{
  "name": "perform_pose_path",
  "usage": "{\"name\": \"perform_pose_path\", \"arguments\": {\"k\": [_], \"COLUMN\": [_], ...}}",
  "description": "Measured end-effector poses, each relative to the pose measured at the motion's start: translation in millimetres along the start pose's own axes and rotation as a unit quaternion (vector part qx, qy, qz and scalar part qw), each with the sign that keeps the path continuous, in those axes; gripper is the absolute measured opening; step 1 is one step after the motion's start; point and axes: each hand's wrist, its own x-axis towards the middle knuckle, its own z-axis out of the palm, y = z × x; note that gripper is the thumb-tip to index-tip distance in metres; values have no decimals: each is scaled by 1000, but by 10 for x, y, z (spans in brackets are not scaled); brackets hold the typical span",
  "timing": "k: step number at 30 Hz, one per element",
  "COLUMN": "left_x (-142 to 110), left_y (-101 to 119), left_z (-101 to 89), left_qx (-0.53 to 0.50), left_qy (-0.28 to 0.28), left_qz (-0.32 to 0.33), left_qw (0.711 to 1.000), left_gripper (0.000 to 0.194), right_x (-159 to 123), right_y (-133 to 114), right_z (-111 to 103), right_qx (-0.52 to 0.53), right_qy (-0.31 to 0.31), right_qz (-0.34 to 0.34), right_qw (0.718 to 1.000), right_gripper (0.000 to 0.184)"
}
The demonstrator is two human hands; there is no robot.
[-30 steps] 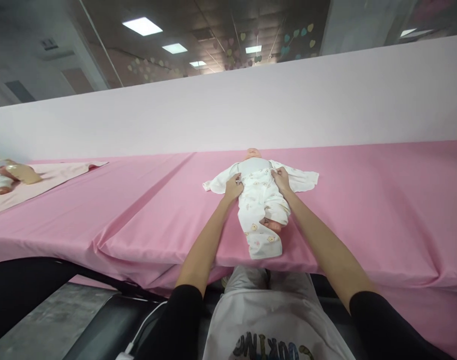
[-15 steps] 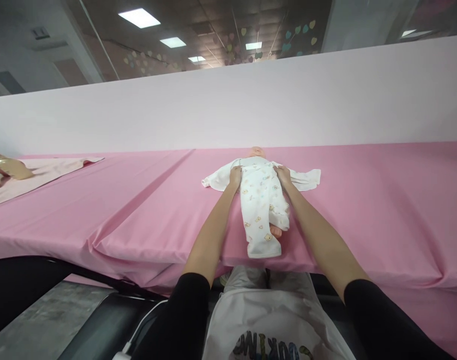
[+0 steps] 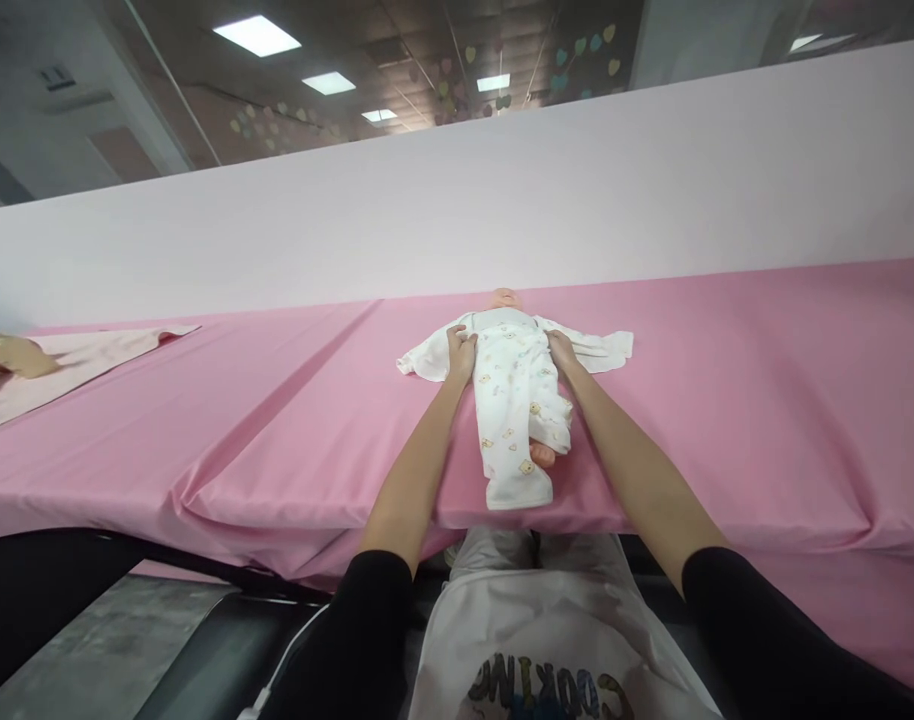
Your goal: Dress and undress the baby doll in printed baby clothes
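Observation:
A baby doll (image 3: 506, 298) lies on its back, head toward the wall, wearing a white long-sleeved top (image 3: 428, 354) with the sleeves spread out. White patterned baby pants (image 3: 511, 415) cover its lower body. One pant leg lies long and flat with no foot showing; from the other, shorter leg a bare foot (image 3: 543, 455) sticks out. My left hand (image 3: 461, 355) is closed at the left side of the pants' waistband, its fingertips partly over the top. On the opposite side my right hand (image 3: 562, 353) grips the waistband, fingers partly hidden by the cloth.
Pink cloth (image 3: 292, 400) covers the table, with a fold running across its left part. On a pale mat (image 3: 89, 365) at the far left lies part of another doll (image 3: 18, 355). A low white wall (image 3: 427, 220) stands behind; a black chair (image 3: 224, 650) is below left.
The fingers of my left hand have shifted slightly outward and up at the waistband. My right hand stays nearly in place. The whole view has tilted a little.

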Motion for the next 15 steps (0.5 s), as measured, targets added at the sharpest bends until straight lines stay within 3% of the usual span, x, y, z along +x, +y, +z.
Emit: {"name": "perform_pose_path", "arguments": {"k": [2,6,12,15], "left_x": [11,87,83,37], "left_y": [27,60,-24,-40], "left_z": [14,11,53,63], "left_qx": [30,53,-42,-76], "left_qy": [-4,-20,-54,-70], "left_qz": [35,67,-34,-49], "left_qw": [999,996,997,993], "left_gripper": [34,38,39,32], "right_x": [25,119,146,137], "right_y": [31,103,150,94], "right_z": [-17,-37,-28,8], "right_qx": [-1,-18,-32,0], "right_qy": [40,55,57,46], "right_qz": [-14,-39,-15,17], "right_qw": [999,998,998,999], "right_gripper": [34,39,46,44]}}
